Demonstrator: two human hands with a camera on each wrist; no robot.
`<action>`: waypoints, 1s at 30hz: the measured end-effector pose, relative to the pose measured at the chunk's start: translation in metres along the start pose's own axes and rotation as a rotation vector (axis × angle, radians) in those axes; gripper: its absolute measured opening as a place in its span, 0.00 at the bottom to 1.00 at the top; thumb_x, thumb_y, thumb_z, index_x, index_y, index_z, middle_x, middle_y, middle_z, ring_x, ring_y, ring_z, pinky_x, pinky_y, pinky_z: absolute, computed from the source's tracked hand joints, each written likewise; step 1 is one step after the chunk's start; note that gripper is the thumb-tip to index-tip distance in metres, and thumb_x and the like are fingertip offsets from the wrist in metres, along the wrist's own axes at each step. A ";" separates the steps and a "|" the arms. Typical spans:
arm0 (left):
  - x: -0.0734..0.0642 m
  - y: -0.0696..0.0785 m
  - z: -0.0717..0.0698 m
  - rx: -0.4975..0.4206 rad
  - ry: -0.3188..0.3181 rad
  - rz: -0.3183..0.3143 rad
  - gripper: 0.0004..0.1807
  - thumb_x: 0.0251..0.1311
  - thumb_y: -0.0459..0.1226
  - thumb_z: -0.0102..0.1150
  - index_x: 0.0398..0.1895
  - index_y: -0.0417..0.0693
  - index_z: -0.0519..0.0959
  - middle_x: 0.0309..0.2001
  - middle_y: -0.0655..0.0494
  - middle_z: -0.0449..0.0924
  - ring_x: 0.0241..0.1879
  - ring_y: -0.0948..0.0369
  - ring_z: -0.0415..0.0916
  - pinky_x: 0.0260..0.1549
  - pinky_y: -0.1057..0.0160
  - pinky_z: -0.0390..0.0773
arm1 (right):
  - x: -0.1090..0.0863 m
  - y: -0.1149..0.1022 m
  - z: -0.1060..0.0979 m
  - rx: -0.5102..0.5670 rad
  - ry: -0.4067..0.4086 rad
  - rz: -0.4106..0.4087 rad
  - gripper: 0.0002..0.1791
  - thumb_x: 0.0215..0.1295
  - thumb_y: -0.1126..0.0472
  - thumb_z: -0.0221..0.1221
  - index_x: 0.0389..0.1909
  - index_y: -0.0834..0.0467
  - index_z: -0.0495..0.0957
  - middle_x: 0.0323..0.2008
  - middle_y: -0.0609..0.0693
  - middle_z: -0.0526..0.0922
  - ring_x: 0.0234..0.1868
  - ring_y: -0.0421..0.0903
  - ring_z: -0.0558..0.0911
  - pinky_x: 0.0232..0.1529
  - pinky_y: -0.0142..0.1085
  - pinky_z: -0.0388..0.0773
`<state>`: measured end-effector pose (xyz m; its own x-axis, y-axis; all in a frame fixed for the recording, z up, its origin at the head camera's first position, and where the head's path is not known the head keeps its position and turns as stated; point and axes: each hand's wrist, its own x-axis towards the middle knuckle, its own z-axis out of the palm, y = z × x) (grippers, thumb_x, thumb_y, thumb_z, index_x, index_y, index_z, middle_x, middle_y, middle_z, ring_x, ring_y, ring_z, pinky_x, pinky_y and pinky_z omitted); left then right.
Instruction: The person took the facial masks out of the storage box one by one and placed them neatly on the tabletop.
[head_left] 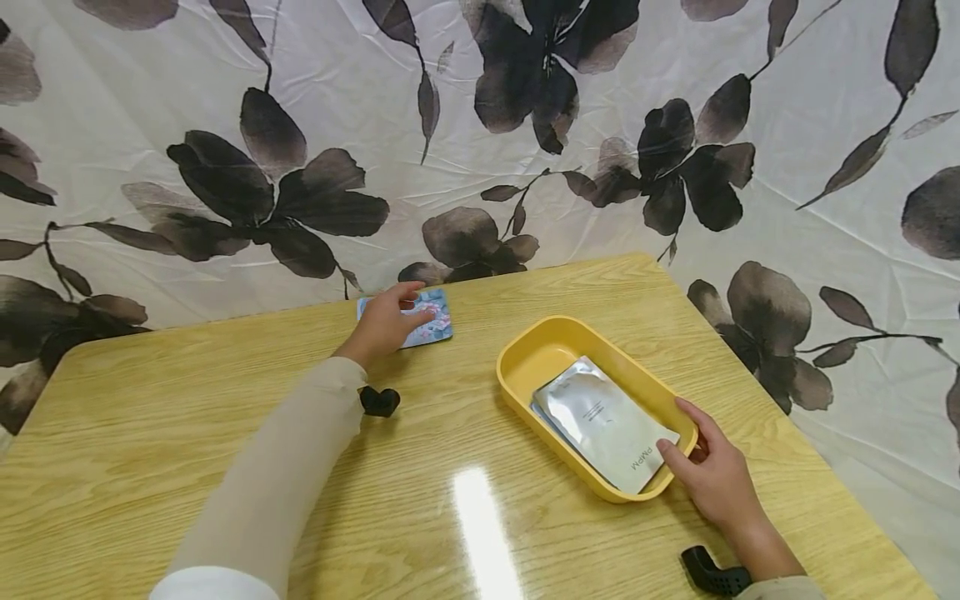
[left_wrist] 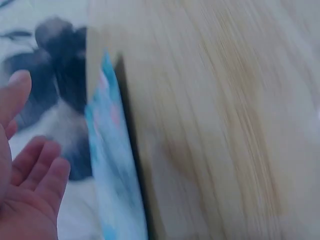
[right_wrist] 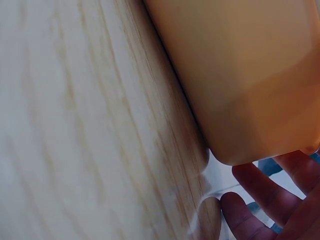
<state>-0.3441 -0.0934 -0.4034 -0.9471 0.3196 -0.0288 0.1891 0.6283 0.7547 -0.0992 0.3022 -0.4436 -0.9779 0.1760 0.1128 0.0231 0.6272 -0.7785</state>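
Note:
A light-blue patterned flat packet lies near the table's far edge. Above it reaches my left hand, fingers loosely spread. In the left wrist view a gap separates that hand from the packet. On the right of the table stands a yellow oblong bin, holding a silver-white sachet marked PMPM on top of at least one other packet. My right hand grips the bin's near right end, thumb over the rim. Fingers curl against the bin's outer wall in the right wrist view.
The wood-grain table ends at a hanging floral cloth behind and to the right. Black camera mounts sit at the left wrist and right wrist. A bright light reflection shows on the tabletop.

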 end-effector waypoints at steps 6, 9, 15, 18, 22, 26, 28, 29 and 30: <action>0.000 0.030 0.020 -0.075 -0.096 0.080 0.32 0.53 0.52 0.58 0.62 0.60 0.63 0.58 0.56 0.65 0.54 0.59 0.65 0.45 0.58 0.72 | 0.000 0.001 0.000 -0.006 0.005 0.003 0.36 0.59 0.51 0.57 0.66 0.54 0.55 0.55 0.62 0.68 0.47 0.40 0.74 0.37 0.18 0.69; -0.001 0.047 0.031 -0.094 -0.130 0.119 0.32 0.51 0.53 0.58 0.62 0.61 0.64 0.56 0.58 0.67 0.52 0.62 0.67 0.43 0.61 0.73 | -0.001 0.002 0.000 -0.009 0.007 0.007 0.36 0.59 0.51 0.57 0.66 0.54 0.55 0.55 0.62 0.68 0.47 0.39 0.74 0.37 0.19 0.70; -0.008 0.078 0.054 -0.151 -0.191 0.191 0.28 0.52 0.50 0.60 0.58 0.61 0.68 0.54 0.60 0.70 0.47 0.65 0.71 0.42 0.65 0.73 | -0.002 0.001 0.001 -0.011 0.010 0.011 0.36 0.59 0.51 0.57 0.66 0.54 0.55 0.55 0.62 0.68 0.48 0.52 0.74 0.36 0.19 0.70; -0.010 0.090 0.066 -0.171 -0.204 0.185 0.26 0.52 0.49 0.60 0.57 0.60 0.70 0.53 0.61 0.71 0.46 0.64 0.71 0.42 0.66 0.73 | -0.002 0.001 0.001 -0.008 0.010 0.013 0.36 0.59 0.52 0.57 0.66 0.54 0.55 0.55 0.62 0.68 0.47 0.47 0.75 0.35 0.20 0.71; -0.014 0.102 0.082 -0.175 -0.235 0.166 0.27 0.53 0.49 0.59 0.57 0.58 0.70 0.53 0.61 0.71 0.47 0.62 0.70 0.43 0.66 0.73 | -0.002 0.002 0.001 -0.002 0.009 0.018 0.35 0.59 0.52 0.57 0.66 0.53 0.55 0.55 0.62 0.69 0.45 0.37 0.74 0.35 0.21 0.72; -0.017 0.111 0.096 -0.134 -0.301 0.167 0.27 0.54 0.49 0.58 0.58 0.56 0.69 0.50 0.61 0.72 0.48 0.62 0.69 0.44 0.66 0.71 | -0.002 0.001 0.002 0.003 0.008 0.020 0.36 0.59 0.51 0.57 0.66 0.53 0.55 0.56 0.61 0.68 0.46 0.38 0.74 0.36 0.20 0.71; -0.018 0.115 0.102 -0.102 -0.329 0.169 0.27 0.55 0.49 0.57 0.58 0.56 0.70 0.50 0.61 0.73 0.48 0.62 0.69 0.45 0.67 0.70 | -0.001 0.000 0.002 0.004 0.006 0.019 0.36 0.59 0.51 0.57 0.66 0.53 0.55 0.56 0.61 0.67 0.48 0.42 0.74 0.37 0.19 0.70; -0.018 0.117 0.105 -0.089 -0.342 0.169 0.26 0.55 0.48 0.57 0.58 0.56 0.70 0.50 0.60 0.73 0.49 0.62 0.69 0.46 0.66 0.70 | -0.001 0.000 0.002 0.007 0.006 0.017 0.36 0.59 0.51 0.57 0.66 0.53 0.55 0.56 0.61 0.67 0.49 0.45 0.74 0.37 0.19 0.70; -0.019 0.118 0.107 -0.073 -0.353 0.169 0.26 0.55 0.48 0.57 0.58 0.56 0.70 0.50 0.61 0.72 0.49 0.63 0.69 0.46 0.66 0.70 | -0.001 -0.001 0.001 0.011 0.005 0.014 0.36 0.59 0.51 0.57 0.66 0.53 0.55 0.56 0.62 0.67 0.49 0.47 0.73 0.38 0.19 0.69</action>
<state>-0.2761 0.0513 -0.3839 -0.7543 0.6466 -0.1140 0.3041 0.4979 0.8122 -0.0988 0.3006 -0.4441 -0.9765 0.1880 0.1049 0.0342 0.6165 -0.7866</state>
